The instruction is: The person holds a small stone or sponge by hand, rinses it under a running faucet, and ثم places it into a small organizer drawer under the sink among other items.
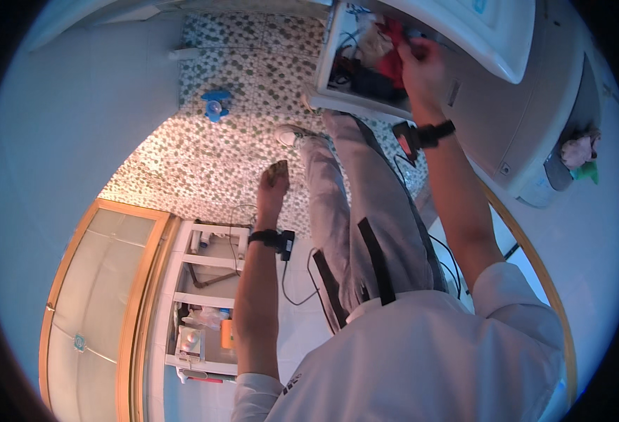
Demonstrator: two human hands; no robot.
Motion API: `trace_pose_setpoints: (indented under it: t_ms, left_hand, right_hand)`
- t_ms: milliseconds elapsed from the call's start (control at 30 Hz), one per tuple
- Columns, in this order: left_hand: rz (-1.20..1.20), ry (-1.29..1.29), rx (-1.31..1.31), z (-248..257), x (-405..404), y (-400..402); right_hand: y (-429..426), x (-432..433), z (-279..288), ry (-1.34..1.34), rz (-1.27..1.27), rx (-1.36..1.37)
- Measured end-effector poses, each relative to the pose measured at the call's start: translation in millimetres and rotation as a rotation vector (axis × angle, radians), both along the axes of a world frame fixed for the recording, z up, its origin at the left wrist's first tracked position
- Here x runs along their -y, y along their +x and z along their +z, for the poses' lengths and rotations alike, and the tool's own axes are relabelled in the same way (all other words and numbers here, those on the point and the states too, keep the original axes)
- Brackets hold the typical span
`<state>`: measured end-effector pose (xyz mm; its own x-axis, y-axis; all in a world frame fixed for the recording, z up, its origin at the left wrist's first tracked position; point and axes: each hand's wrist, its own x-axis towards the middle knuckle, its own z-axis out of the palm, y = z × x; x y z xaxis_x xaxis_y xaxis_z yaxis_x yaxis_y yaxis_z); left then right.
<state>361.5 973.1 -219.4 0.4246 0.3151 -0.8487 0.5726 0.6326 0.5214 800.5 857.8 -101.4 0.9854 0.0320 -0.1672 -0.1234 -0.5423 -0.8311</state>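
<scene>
My right hand [424, 74] reaches into a white-rimmed open bin [362, 105] at the top of the view. Its fingers close on a red cloth [389, 66], and part of the grip is blurred. Around the cloth lie dark fabric [370, 84], a beige bundle [374, 46] and dark cords. My left hand [272, 184] hangs over the tiled floor, curled around a small brownish patterned thing [278, 170] whose kind I cannot tell. Both wrists carry black straps with small devices.
A large grey appliance-like body [499, 116] stands at right, a white curved panel [478, 31] above the bin. Lower left are a white shelf rack [209, 301] and a wood-framed glazed door [104, 295]. A blue object [214, 108] sits on the pebble-patterned floor [225, 147]. Cables hang by my legs.
</scene>
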Motion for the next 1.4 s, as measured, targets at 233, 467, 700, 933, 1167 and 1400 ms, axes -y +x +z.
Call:
trace_pose_setpoints:
  t_ms: [233,467,700,933,1167,1400]
  left_hand:
    - [-0.057,-0.012,-0.145,12.3,-1.3,14.8]
    - [-0.125,0.023,-0.173,28.0,-4.4,12.1]
    - [-0.114,0.012,-0.202,32.7,3.7,7.0]
    - [-0.11,0.099,0.045,-21.0,20.4,-36.2]
    - [-0.373,0.224,-0.196,6.5,25.1,21.0]
    - [-0.335,0.145,-0.231,12.9,42.2,24.7]
  right_hand:
    - [-24.3,26.6,-12.5,-0.123,0.205,0.025]
    - [-42.3,-0.6,7.7,-0.235,0.316,0.097]
    - [-67.5,-0.1,29.1,-0.248,0.574,0.332]
    - [-127.5,34.0,47.9,-0.067,0.608,0.12]
    - [-135.7,47.0,33.2,-0.114,0.656,0.013]
    - [-142.4,47.1,33.4,-0.143,0.707,0.028]
